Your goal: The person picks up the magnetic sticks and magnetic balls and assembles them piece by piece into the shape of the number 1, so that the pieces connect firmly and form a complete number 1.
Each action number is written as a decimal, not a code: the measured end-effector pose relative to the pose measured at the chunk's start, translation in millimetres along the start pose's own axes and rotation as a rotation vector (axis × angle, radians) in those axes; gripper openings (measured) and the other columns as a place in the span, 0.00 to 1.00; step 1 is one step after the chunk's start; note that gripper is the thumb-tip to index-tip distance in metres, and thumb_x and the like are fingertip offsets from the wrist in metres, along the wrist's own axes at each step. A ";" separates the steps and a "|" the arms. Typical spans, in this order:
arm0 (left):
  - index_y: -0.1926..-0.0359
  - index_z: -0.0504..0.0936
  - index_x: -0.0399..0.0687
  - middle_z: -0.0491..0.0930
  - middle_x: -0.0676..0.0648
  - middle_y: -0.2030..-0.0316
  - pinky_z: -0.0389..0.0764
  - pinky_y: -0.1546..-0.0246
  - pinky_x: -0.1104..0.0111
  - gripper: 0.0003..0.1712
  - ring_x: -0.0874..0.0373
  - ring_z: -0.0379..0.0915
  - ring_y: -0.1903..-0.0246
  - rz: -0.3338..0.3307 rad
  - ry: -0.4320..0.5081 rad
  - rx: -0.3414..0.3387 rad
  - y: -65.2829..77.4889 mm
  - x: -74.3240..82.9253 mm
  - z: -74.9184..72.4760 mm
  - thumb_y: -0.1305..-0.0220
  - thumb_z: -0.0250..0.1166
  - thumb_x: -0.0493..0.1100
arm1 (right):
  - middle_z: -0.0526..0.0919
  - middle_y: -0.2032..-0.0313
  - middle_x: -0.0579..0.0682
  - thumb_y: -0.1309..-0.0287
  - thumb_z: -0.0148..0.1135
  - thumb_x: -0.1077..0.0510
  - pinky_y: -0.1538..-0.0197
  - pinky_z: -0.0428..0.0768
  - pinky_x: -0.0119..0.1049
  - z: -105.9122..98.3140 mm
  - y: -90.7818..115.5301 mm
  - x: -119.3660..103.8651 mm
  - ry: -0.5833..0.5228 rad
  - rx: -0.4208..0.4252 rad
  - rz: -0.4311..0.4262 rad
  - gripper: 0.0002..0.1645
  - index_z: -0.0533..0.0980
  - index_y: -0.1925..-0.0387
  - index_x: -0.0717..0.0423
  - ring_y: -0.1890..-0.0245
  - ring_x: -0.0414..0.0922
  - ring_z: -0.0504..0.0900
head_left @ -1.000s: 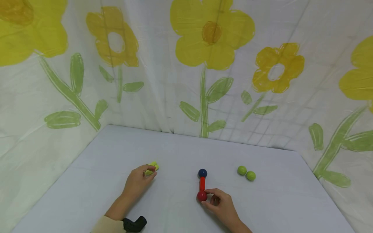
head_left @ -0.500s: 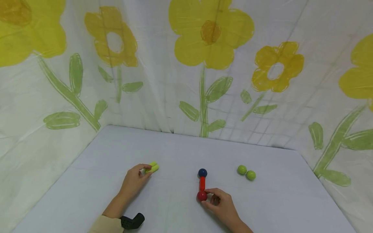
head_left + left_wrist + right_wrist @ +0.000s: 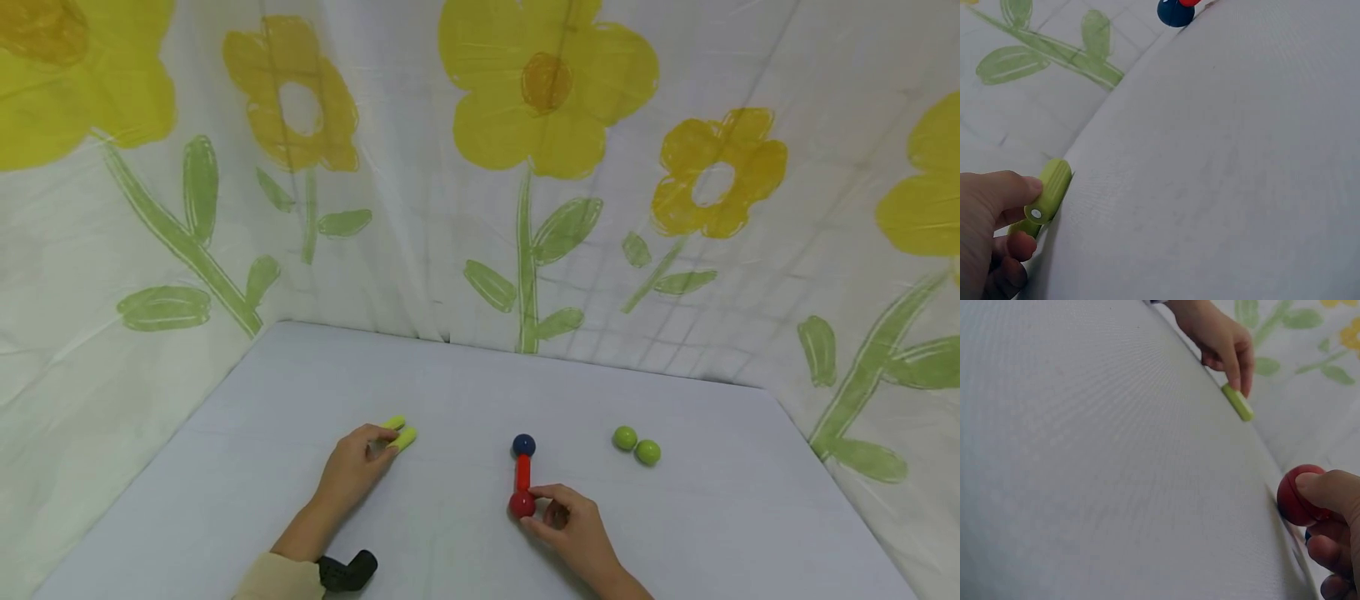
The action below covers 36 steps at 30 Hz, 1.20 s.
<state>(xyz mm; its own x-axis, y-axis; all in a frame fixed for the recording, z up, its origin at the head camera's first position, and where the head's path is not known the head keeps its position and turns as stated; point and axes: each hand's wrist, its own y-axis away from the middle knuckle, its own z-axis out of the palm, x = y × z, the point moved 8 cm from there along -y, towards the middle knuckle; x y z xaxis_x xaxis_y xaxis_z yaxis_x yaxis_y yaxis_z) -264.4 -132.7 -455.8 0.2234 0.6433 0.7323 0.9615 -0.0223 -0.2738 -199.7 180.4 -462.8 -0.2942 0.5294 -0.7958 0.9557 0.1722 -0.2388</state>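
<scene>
My left hand (image 3: 350,468) pinches a yellow-green rod (image 3: 404,439) between thumb and fingers at the left of the table. The left wrist view shows a round pale spot on that rod's near end (image 3: 1036,214). A second yellow-green rod (image 3: 393,422) lies just behind it, partly hidden by the fingers. My right hand (image 3: 576,532) holds a red ball (image 3: 522,504) between thumb and fingers; the thumb presses on it in the right wrist view. From this ball a red rod (image 3: 522,472) runs away from me to a dark blue ball (image 3: 524,446), the three joined in line.
Two green balls (image 3: 625,437) sit close together at the right, beyond my right hand. The white table (image 3: 450,383) ends at the back against a hanging white cloth (image 3: 405,275) with painted yellow flowers. A black strap-like device (image 3: 348,572) is on my left wrist.
The two yellow-green rods lay side by side; now the nearer one is shifted right and toward me, with a gap between them. My right hand and the red ball stay put.
</scene>
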 end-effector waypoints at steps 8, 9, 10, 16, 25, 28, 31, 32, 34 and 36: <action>0.65 0.85 0.43 0.77 0.51 0.77 0.64 0.82 0.71 0.06 0.63 0.62 0.83 -0.011 -0.040 -0.022 -0.1 2.6 5.3 0.44 0.71 0.38 | 0.81 0.66 0.46 0.52 0.75 0.60 0.70 0.74 0.28 -0.1 -0.3 -0.1 -0.009 0.000 -0.004 0.19 0.82 0.56 0.57 0.74 0.35 0.71; 0.65 0.85 0.43 0.76 0.52 0.79 0.63 0.83 0.70 0.06 0.63 0.61 0.83 -0.011 -0.039 -0.025 0.1 3.1 5.7 0.44 0.71 0.38 | 0.81 0.66 0.46 0.52 0.75 0.60 0.70 0.74 0.28 -0.1 -0.3 -0.1 -0.009 0.002 -0.006 0.19 0.82 0.56 0.57 0.74 0.35 0.71; 0.65 0.84 0.43 0.75 0.53 0.80 0.63 0.84 0.70 0.06 0.63 0.61 0.84 -0.011 -0.039 -0.026 0.2 3.5 6.0 0.44 0.71 0.38 | 0.81 0.66 0.46 0.52 0.75 0.60 0.70 0.74 0.28 -0.2 -0.3 -0.1 -0.009 0.003 -0.006 0.19 0.82 0.56 0.57 0.74 0.35 0.71; 0.65 0.84 0.44 0.79 0.52 0.77 0.62 0.84 0.70 0.06 0.64 0.61 0.84 -0.012 -0.054 -0.027 1.1 5.0 6.1 0.44 0.71 0.38 | 0.80 0.66 0.46 0.52 0.76 0.59 0.71 0.74 0.28 0.1 -0.4 1.3 -0.009 0.003 0.000 0.19 0.82 0.56 0.57 0.74 0.35 0.71; 0.57 0.85 0.41 0.83 0.43 0.58 0.77 0.66 0.59 0.14 0.50 0.78 0.63 0.028 -0.147 -0.069 1.8 7.4 9.5 0.44 0.72 0.41 | 0.80 0.66 0.46 0.51 0.75 0.59 0.70 0.73 0.27 -0.1 0.1 0.5 -0.041 -0.005 0.021 0.19 0.82 0.55 0.58 0.74 0.36 0.71; 0.55 0.85 0.40 0.82 0.42 0.57 0.78 0.58 0.53 0.15 0.44 0.77 0.53 0.046 -0.186 -0.091 2.7 9.3 10.4 0.42 0.71 0.42 | 0.81 0.66 0.46 0.51 0.75 0.59 0.70 0.74 0.28 -0.1 0.5 -0.2 -0.053 -0.002 0.013 0.19 0.82 0.56 0.58 0.74 0.36 0.72; 0.55 0.84 0.38 0.81 0.41 0.57 0.78 0.58 0.53 0.15 0.43 0.77 0.53 0.047 -0.198 -0.107 3.4 11.6 10.6 0.41 0.70 0.41 | 0.81 0.66 0.47 0.51 0.75 0.60 0.70 0.73 0.28 0.1 -0.1 -0.4 -0.054 0.002 -0.001 0.19 0.82 0.56 0.58 0.74 0.36 0.72; 0.55 0.84 0.38 0.81 0.42 0.57 0.78 0.59 0.54 0.14 0.44 0.78 0.55 0.043 -0.198 -0.110 3.7 12.2 10.9 0.40 0.69 0.41 | 0.81 0.66 0.47 0.51 0.75 0.60 0.70 0.74 0.28 0.2 -0.5 -0.3 -0.051 0.003 -0.006 0.19 0.82 0.56 0.58 0.74 0.36 0.72; 0.54 0.83 0.37 0.80 0.42 0.57 0.77 0.62 0.56 0.14 0.48 0.78 0.59 0.031 -0.184 -0.121 4.3 13.9 12.1 0.39 0.68 0.40 | 0.81 0.66 0.47 0.51 0.75 0.61 0.71 0.74 0.28 0.4 -1.5 0.1 -0.044 0.003 -0.015 0.19 0.82 0.56 0.58 0.74 0.35 0.72; 0.53 0.83 0.37 0.79 0.42 0.57 0.76 0.63 0.58 0.14 0.52 0.76 0.61 0.021 -0.157 -0.131 5.1 15.9 14.2 0.37 0.67 0.40 | 0.82 0.66 0.47 0.52 0.75 0.61 0.71 0.74 0.28 0.5 -2.6 0.3 -0.036 0.005 -0.027 0.19 0.82 0.56 0.59 0.75 0.35 0.72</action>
<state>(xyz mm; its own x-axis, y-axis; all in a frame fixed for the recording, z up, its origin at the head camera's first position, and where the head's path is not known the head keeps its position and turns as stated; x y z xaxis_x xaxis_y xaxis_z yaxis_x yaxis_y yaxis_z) -258.2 -111.7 -454.4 0.2261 0.7525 0.6185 0.9717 -0.1298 -0.1973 -202.3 179.6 -462.7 -0.3190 0.4946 -0.8085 0.9476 0.1813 -0.2630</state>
